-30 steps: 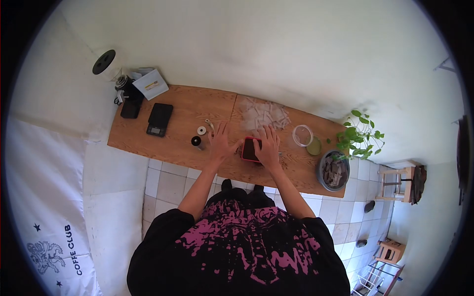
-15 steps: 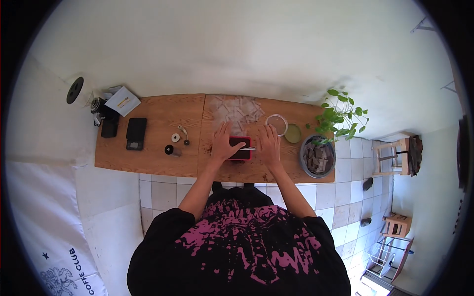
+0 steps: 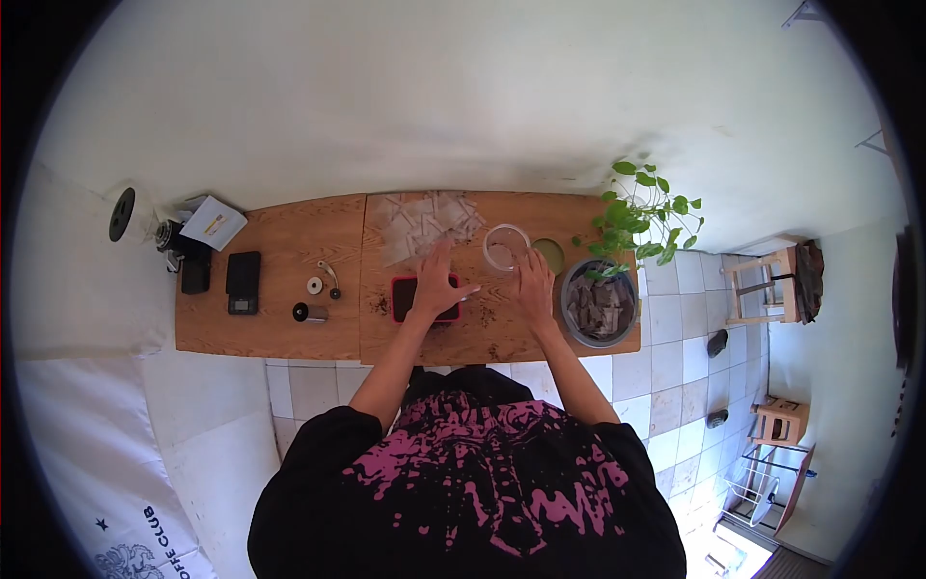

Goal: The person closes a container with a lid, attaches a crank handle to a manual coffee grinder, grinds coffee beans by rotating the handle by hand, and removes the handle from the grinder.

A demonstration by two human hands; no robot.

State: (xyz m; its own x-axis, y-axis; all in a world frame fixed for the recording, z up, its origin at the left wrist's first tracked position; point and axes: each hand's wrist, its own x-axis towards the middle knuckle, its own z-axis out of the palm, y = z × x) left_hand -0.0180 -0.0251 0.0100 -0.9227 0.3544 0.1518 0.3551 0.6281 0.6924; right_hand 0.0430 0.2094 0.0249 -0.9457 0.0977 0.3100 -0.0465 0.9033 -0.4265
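My left hand [image 3: 436, 286] is spread over a red-rimmed box [image 3: 400, 297] of dark ground material, its thumb pointing right. Beside the thumb, the light handle of a small utensil partly shows. Farther right, my right hand [image 3: 532, 288] is at the lower right edge of a round clear container [image 3: 506, 239], its fingers stretched out and nothing visible in them. Dark crumbs lie between the hands. Behind the box is a pile of pale small bags [image 3: 424, 224]. A green round lid [image 3: 549, 256] lies right of the clear container.
A grey bowl [image 3: 567, 318] of filled bags stands at the wooden table's [image 3: 270, 270] right end, near a leafy plant [image 3: 641, 217]. To the left are a hand grinder [image 3: 311, 313], a crank handle [image 3: 331, 276], a black scale [image 3: 243, 283] and an electric grinder [image 3: 183, 256].
The view has shifted right. My right hand has left the red-rimmed box and moved right to the clear container. My left hand has come over the box.
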